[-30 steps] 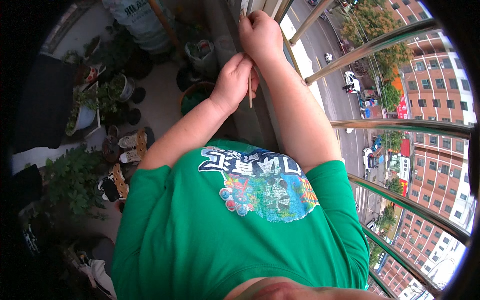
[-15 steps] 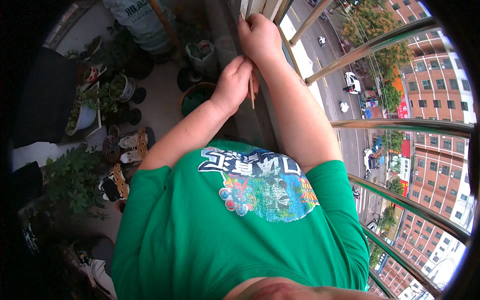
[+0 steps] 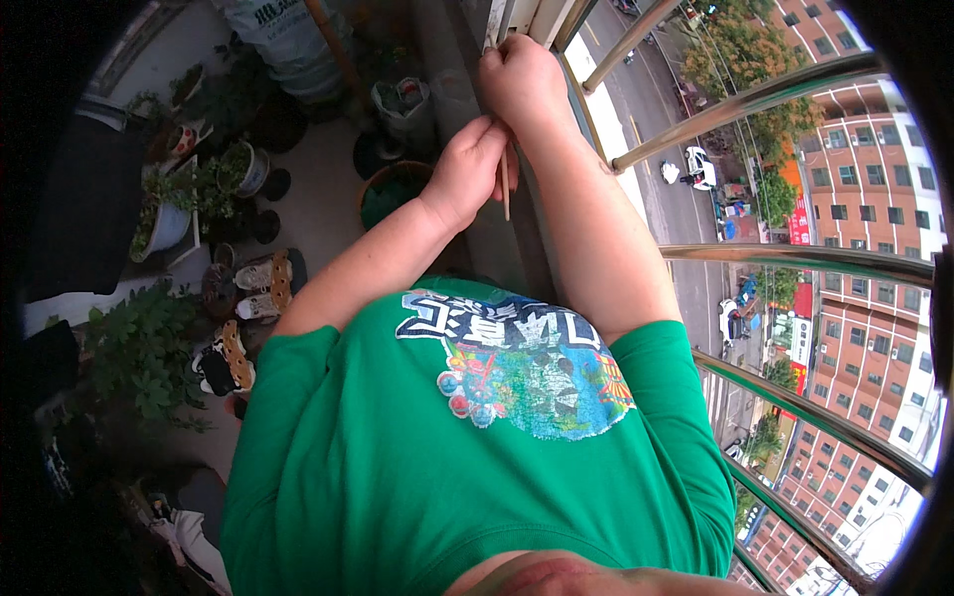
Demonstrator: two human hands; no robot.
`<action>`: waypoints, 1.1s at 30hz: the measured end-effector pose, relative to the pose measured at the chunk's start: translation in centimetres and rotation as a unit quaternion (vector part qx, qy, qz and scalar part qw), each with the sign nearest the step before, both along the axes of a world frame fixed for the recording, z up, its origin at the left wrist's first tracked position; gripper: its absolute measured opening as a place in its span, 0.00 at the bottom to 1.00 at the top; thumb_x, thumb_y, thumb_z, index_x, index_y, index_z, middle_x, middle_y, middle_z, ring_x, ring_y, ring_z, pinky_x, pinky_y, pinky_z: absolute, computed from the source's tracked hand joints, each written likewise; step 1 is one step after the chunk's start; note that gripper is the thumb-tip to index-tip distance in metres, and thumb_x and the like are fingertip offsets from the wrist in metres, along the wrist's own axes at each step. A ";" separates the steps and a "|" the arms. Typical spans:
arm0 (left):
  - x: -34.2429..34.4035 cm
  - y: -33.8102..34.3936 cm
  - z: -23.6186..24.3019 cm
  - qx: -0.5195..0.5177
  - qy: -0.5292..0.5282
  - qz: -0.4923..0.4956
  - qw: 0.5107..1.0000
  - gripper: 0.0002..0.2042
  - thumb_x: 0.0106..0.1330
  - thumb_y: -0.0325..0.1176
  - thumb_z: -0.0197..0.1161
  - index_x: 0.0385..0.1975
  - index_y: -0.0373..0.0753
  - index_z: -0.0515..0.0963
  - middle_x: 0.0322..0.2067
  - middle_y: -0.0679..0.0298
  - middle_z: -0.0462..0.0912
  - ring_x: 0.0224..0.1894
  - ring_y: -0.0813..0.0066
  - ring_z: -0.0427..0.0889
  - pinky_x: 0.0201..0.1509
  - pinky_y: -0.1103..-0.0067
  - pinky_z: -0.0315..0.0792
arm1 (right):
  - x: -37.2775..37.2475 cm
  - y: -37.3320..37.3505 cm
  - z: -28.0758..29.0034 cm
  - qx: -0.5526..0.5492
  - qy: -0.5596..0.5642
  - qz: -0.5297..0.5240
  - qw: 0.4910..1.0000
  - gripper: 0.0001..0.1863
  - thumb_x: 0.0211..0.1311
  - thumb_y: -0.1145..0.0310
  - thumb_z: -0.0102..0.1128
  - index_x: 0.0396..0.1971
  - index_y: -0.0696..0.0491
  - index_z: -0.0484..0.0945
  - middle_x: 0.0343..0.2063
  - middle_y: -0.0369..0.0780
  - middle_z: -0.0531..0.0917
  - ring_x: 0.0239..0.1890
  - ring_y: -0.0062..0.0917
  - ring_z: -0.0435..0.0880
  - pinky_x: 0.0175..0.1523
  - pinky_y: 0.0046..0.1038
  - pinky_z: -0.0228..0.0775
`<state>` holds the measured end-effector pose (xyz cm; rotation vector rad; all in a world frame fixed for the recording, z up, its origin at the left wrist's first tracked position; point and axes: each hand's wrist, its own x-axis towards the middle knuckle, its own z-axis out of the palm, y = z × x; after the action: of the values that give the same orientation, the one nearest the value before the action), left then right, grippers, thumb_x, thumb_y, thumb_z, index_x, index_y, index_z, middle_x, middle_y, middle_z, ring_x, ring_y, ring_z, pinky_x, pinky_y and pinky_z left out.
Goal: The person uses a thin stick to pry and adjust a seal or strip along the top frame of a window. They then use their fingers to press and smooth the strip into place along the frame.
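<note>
A thin wooden stick (image 3: pixel 507 195) slants along the window ledge, its lower end showing below my left hand (image 3: pixel 469 167). That hand is closed, fingers pinched round the stick. Just beyond it, my right hand (image 3: pixel 525 81) is curled into a closed grip beside the pale window frame (image 3: pixel 549 22). Its fingers are turned away, and the stick's upper part is hidden behind the hand. The two hands nearly touch, the left one tucked against the right wrist.
Metal railing bars (image 3: pixel 795 258) run along the right, with a street (image 3: pixel 651 139) far below. On the left stand potted plants (image 3: pixel 149 348), several shoes (image 3: pixel 266 283), a round planter (image 3: pixel 393 189) and a large white sack (image 3: pixel 288 45).
Both hands have shifted slightly nearer and to the right, with the stick still between them. On the street, a small white vehicle has moved.
</note>
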<state>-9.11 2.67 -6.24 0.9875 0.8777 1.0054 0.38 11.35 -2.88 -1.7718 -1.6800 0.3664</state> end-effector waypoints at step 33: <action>0.3 0.4 -0.9 0.039 0.016 0.004 0.999 0.13 0.78 0.40 0.42 0.37 0.42 0.72 0.19 0.68 0.74 0.16 0.83 0.69 0.20 0.88 0.62 | 0.3 0.1 -0.4 0.062 0.023 0.014 0.998 0.16 0.60 0.57 0.55 0.33 0.55 0.82 0.29 0.52 0.84 0.37 0.49 0.83 0.45 0.46 0.76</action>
<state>-8.77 3.06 -7.14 1.0694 0.8745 1.0405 0.70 11.40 -3.28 -1.6401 -1.6600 0.3069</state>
